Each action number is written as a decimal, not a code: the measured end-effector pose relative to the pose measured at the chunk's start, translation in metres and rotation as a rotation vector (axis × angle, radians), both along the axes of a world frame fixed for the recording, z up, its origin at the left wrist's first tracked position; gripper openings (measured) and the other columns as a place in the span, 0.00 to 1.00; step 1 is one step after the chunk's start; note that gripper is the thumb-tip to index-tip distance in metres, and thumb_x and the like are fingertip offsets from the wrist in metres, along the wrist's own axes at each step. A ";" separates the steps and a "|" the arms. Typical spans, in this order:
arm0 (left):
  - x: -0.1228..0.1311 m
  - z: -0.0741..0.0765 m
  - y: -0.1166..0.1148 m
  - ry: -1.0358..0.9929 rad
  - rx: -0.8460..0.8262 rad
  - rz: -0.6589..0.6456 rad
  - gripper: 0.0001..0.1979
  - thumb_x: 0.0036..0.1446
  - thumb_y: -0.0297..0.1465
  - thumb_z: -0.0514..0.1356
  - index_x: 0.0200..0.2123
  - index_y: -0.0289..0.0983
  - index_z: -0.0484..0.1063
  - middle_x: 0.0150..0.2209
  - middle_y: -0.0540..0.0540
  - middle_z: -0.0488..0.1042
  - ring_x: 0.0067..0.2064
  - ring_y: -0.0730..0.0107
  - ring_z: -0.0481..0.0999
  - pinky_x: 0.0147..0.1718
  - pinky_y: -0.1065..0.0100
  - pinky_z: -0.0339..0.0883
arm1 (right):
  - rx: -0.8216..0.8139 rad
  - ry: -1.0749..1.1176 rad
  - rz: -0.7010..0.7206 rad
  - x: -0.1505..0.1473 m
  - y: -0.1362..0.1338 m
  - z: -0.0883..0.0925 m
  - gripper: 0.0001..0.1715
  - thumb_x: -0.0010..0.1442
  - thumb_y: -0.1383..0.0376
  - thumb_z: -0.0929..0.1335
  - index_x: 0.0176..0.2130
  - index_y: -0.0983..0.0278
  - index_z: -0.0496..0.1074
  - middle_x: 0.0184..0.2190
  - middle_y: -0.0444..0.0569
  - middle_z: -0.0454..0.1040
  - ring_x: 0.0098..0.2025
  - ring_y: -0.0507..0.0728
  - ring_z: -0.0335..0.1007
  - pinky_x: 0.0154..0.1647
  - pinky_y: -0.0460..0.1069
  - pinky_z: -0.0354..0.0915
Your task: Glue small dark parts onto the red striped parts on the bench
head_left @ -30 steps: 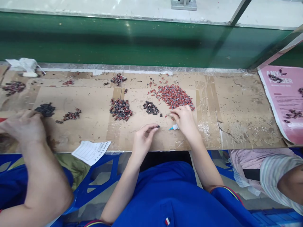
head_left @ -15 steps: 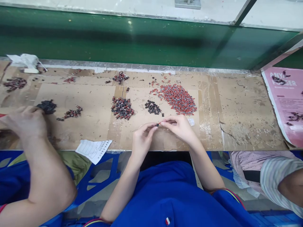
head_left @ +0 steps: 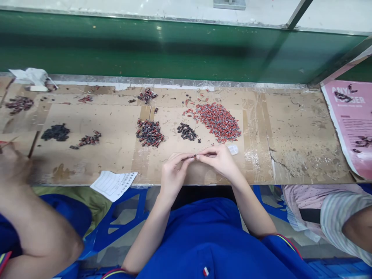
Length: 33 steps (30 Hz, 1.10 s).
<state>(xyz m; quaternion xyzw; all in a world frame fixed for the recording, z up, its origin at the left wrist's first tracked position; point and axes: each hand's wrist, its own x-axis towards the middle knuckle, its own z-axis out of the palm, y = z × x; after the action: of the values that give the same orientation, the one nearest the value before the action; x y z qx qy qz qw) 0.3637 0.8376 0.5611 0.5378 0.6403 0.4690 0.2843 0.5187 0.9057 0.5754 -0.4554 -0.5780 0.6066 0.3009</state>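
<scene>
My left hand (head_left: 175, 167) and my right hand (head_left: 218, 158) meet fingertip to fingertip near the front edge of the cardboard-covered bench. Pinched between them is a small dark and reddish part (head_left: 195, 155), mostly hidden by the fingers. Just beyond lies a small pile of black parts (head_left: 187, 132). A large heap of red parts with silvery ends (head_left: 219, 122) spreads behind my right hand. To the left sits a pile of mixed black and red pieces (head_left: 150, 133), with a smaller cluster (head_left: 147, 95) behind it. A clear plastic piece (head_left: 233, 150) rests beside my right hand.
At left, a co-worker's hand (head_left: 13, 162) is near a black pile (head_left: 55, 132) and a mixed cluster (head_left: 90, 138). A paper slip (head_left: 114, 185) overhangs the front edge. A pink sheet (head_left: 345, 128) lies right, near another person's striped sleeve (head_left: 343, 217). A green panel (head_left: 174, 50) stands behind.
My hands stay together, fingertips slightly lower, and the pinched part is now more covered. The co-worker's hand has moved left and nearer the front edge, uncovering the black pile.
</scene>
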 end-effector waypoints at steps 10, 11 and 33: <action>0.000 0.003 -0.001 -0.160 -0.064 -0.028 0.09 0.53 0.36 0.64 0.36 0.37 0.80 0.36 0.44 0.81 0.38 0.64 0.80 0.43 0.63 0.75 | -0.088 0.059 -0.074 -0.002 -0.006 -0.001 0.14 0.42 0.57 0.77 0.26 0.64 0.80 0.24 0.48 0.80 0.28 0.57 0.78 0.34 0.50 0.75; 0.000 0.004 -0.002 -0.147 -0.061 -0.025 0.09 0.54 0.35 0.64 0.36 0.37 0.80 0.36 0.44 0.81 0.38 0.65 0.80 0.43 0.64 0.75 | -0.088 0.060 -0.079 -0.002 -0.006 0.000 0.13 0.42 0.57 0.77 0.25 0.64 0.79 0.24 0.48 0.80 0.28 0.56 0.78 0.34 0.50 0.75; 0.012 0.030 -0.010 -0.595 -0.250 0.003 0.12 0.44 0.38 0.69 0.29 0.36 0.77 0.30 0.45 0.80 0.34 0.66 0.79 0.37 0.67 0.74 | 0.001 0.098 0.108 0.007 -0.017 0.015 0.20 0.49 0.50 0.74 0.32 0.64 0.79 0.25 0.45 0.76 0.23 0.50 0.67 0.22 0.45 0.62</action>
<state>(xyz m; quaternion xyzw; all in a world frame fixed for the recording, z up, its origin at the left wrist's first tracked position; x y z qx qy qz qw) 0.3757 0.8275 0.5911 0.3370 0.5824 0.5238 0.5224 0.5258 0.8891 0.5908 -0.3930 -0.5867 0.6433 0.2959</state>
